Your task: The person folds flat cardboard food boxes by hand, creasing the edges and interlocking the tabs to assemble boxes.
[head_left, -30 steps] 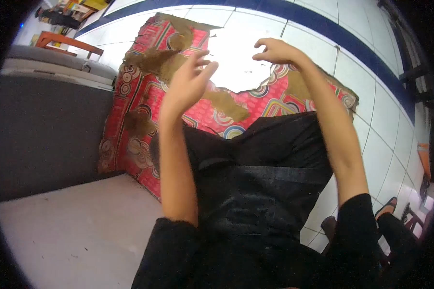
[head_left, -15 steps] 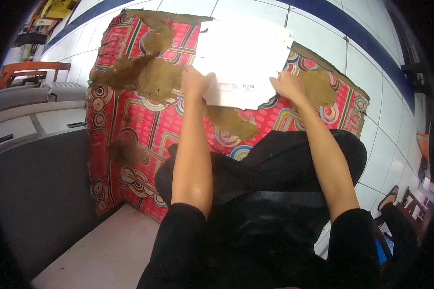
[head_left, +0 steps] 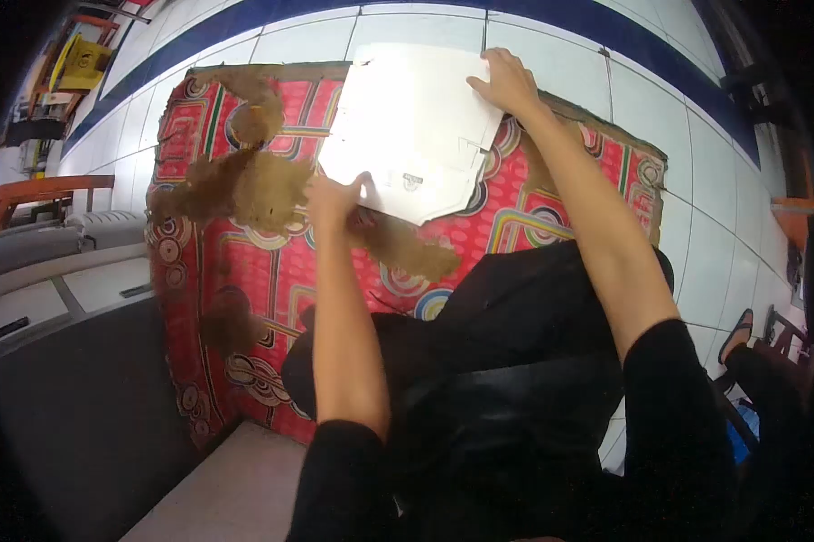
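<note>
A stack of white die-cut card sheets [head_left: 416,126] with notched edges and a small dark printed mark lies over the worn red patterned mat, turned slightly. My left hand [head_left: 333,200] grips its lower left edge, thumb on top and the other fingers mostly hidden. At the upper right corner, my right hand [head_left: 508,83] is closed around the edge, its thumb over the top face. How many sheets there are I cannot tell.
The red mat [head_left: 524,172] has torn brown patches. White floor tiles [head_left: 551,54] with a dark blue band lie beyond it. A grey cabinet [head_left: 73,397] stands at left, a wooden chair [head_left: 50,185] behind it. A person's sandalled foot [head_left: 738,334] is at right.
My right hand has moved up from the stack's lower right side to its upper right corner. The stack has turned a little, and my left hand stays at its lower left.
</note>
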`<move>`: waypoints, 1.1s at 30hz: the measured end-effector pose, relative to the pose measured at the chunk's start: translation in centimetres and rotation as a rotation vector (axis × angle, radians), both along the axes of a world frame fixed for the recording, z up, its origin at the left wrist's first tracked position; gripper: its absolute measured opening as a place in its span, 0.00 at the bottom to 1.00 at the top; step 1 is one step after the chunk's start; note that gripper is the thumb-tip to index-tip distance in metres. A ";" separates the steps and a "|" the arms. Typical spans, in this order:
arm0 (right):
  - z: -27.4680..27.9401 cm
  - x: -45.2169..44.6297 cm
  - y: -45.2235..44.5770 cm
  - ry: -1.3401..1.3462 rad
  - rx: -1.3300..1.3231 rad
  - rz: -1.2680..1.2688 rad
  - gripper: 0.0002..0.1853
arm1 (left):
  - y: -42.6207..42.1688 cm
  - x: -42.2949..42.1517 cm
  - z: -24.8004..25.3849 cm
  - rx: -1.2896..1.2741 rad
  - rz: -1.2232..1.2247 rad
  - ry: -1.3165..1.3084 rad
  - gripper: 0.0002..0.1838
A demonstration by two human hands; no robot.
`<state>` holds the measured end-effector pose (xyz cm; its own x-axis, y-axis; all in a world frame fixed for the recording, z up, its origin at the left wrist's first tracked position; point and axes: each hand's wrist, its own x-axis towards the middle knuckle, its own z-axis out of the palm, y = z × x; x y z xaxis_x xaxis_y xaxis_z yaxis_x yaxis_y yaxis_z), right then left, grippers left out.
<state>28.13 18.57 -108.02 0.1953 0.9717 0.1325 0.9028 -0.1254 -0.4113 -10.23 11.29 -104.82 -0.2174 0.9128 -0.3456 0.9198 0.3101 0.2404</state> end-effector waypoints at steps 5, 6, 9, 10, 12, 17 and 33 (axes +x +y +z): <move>-0.1 -2.8 4.5 -0.070 -0.197 0.065 0.46 | -1.1 0.7 -3.7 -0.017 0.049 -0.461 0.49; 1.2 -3.9 3.9 -0.156 -0.272 0.040 0.46 | -1.5 0.4 -5.1 0.101 0.082 -0.604 0.47; 4.0 -4.1 2.0 -0.238 -0.350 0.040 0.45 | -1.4 -0.2 -5.0 0.027 0.220 -0.536 0.53; 4.1 -3.8 1.8 -0.224 -0.357 0.066 0.43 | -1.3 -0.4 -4.9 0.061 0.335 -0.390 0.56; 3.2 -3.0 0.9 -0.133 -0.371 0.096 0.40 | -1.9 -0.6 -3.5 0.125 0.308 -0.351 0.59; 3.3 -3.4 -4.8 -0.165 -0.457 0.213 0.34 | -2.1 -2.6 -2.9 0.100 0.281 -0.210 0.60; 3.2 -1.1 6.9 -0.115 -0.439 -0.070 0.35 | -3.6 -2.6 -2.5 0.045 0.462 -0.851 0.48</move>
<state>27.04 25.42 -104.82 0.2705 0.9259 -0.2638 0.9226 -0.3276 -0.2036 -12.85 7.65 -107.32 -0.2508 0.8163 -0.5203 0.2221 0.5717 0.7898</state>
